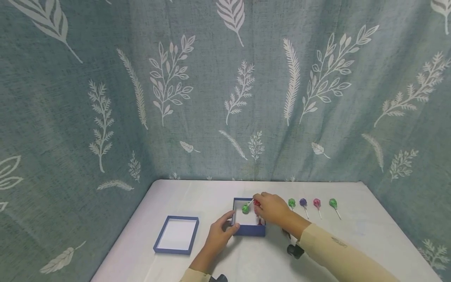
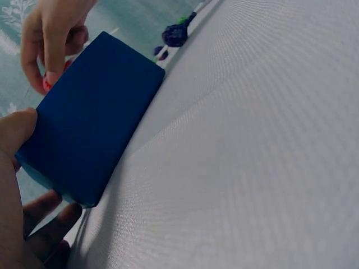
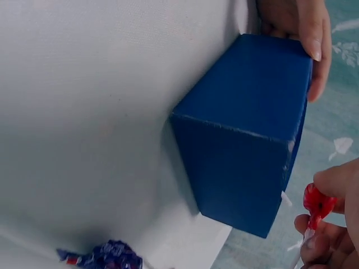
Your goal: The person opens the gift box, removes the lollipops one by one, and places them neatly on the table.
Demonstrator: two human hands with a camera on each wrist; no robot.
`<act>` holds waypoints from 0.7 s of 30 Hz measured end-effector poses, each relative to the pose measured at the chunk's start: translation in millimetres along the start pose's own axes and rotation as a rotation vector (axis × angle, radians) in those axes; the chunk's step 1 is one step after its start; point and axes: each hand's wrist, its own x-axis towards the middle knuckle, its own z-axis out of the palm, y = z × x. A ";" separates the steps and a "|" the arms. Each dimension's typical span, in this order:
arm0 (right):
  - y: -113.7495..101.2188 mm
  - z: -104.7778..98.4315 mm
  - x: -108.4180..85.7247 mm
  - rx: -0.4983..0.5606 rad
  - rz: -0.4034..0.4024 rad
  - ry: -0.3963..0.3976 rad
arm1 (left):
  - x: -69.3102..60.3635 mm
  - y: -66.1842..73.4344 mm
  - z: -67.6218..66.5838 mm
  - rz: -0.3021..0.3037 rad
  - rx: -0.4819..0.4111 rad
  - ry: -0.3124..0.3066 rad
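Observation:
A blue box (image 1: 249, 230) with a white inside stands uncovered on the table. My left hand (image 1: 217, 235) holds it at its left side, thumb at the front corner (image 2: 21, 126). Over the box's right part, my right hand (image 1: 273, 209) pinches a red lollipop (image 3: 318, 202) between thumb and fingers, its white stick pointing down in the right wrist view. A green lollipop (image 1: 245, 209) lies inside the box. Something red (image 1: 260, 221) shows at the box's right inner side, partly hidden by my right hand.
A blue-rimmed lid (image 1: 176, 235) lies at the left. Right of the box lie a green lollipop (image 1: 291, 202), a purple one (image 1: 303, 202), a pink one (image 1: 317, 203) and another green one (image 1: 333, 203). A dark-wrapped lollipop (image 3: 115, 256) lies near my right forearm. A patterned curtain (image 1: 211, 98) hangs behind.

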 end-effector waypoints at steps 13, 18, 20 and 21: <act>19.5 -6.4 -17.5 0.124 0.064 0.067 | -1.1 -1.7 1.1 -0.022 0.037 0.005; 26.9 -7.7 -21.9 0.176 0.141 0.032 | 0.7 -2.3 0.9 -0.019 0.034 0.010; 29.7 -7.8 -23.5 0.201 0.167 0.020 | 1.5 -2.5 0.8 -0.016 0.032 0.011; 31.5 -7.2 -24.2 0.210 0.177 0.018 | 1.6 -2.6 0.6 -0.015 0.035 0.012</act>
